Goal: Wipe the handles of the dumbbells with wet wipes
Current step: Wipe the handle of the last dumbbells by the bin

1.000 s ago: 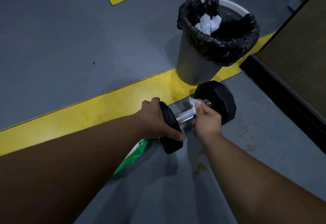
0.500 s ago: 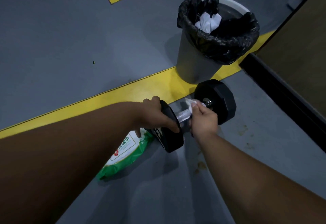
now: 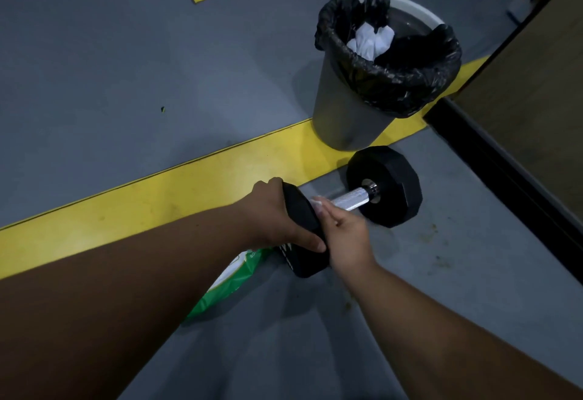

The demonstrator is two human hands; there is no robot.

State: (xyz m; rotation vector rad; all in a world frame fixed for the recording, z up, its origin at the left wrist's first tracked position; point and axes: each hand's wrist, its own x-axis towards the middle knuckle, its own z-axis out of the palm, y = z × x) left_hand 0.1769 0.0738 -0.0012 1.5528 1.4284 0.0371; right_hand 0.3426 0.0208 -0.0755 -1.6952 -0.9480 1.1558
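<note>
1 dumbbell (image 3: 356,207) lies on the grey floor (image 3: 110,84), its far black weight (image 3: 388,185) just in front of the bin and its near weight (image 3: 303,232) close to the person. The left hand (image 3: 277,213) is curled over the top of the near weight, thumb down its face, most likely to stop the dumbbell rolling while the bar is rubbed. The right hand (image 3: 344,229) is wrapped round the near end of the metal handle (image 3: 351,199), pinching a white wipe (image 3: 317,202) against it; only a small corner of the wipe shows above the fingers. The far part of the handle is bare, knurled and shiny up to its collar.

The bin (image 3: 350,115), lined with a black bag (image 3: 407,81), stands on the yellow floor stripe (image 3: 157,197), touching or nearly touching the far weight, handy for dropping used wipes; crumpled white wipes (image 3: 370,40) already sit inside. A green and white wipe pack (image 3: 233,283) lies on the floor under the left forearm, right beside the near weight, within easy reach for the next sheet.

Writing: the pack has print on its white label, too small and partly covered to read. The near weight has pale marks on its face, unreadable. No brand can be told.
</note>
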